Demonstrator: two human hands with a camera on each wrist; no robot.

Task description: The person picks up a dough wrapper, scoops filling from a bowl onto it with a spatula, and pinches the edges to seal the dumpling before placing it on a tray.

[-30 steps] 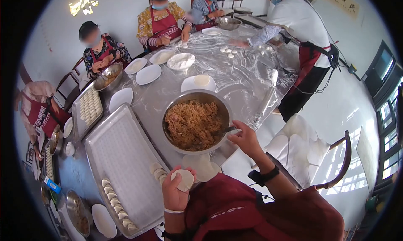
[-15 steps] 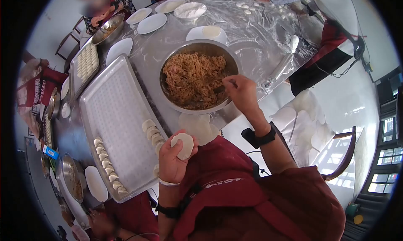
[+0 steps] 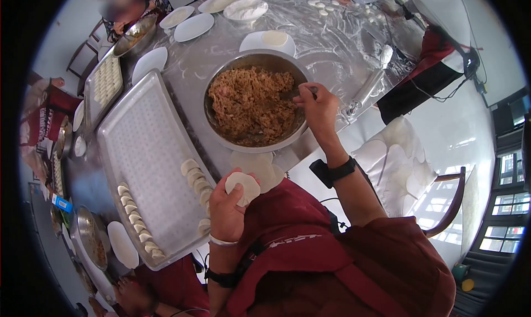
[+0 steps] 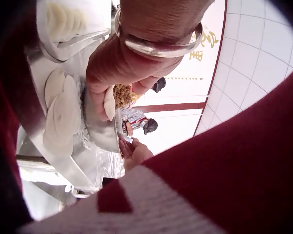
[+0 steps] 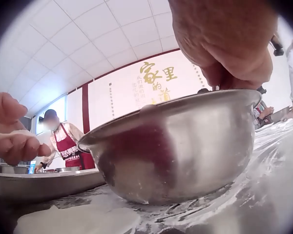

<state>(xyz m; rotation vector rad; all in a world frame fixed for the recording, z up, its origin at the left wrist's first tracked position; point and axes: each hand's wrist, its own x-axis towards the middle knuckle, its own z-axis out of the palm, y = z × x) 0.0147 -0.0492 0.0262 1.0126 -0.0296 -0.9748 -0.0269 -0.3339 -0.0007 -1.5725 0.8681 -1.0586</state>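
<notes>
Here, your left hand (image 3: 225,216) pinches the round dough (image 3: 247,191), which lies on the fingers, with the thumb over it from about 7 o'clock. Your right hand (image 3: 321,111) grips the dark handle (image 3: 313,90) at the big bowl's (image 3: 255,149) 3 o'clock side, and the bowl sits at the dough's 12 o'clock.

right hand (image 3: 322,111) shifted, nearer far side of the bowl (image 3: 255,149)
</notes>
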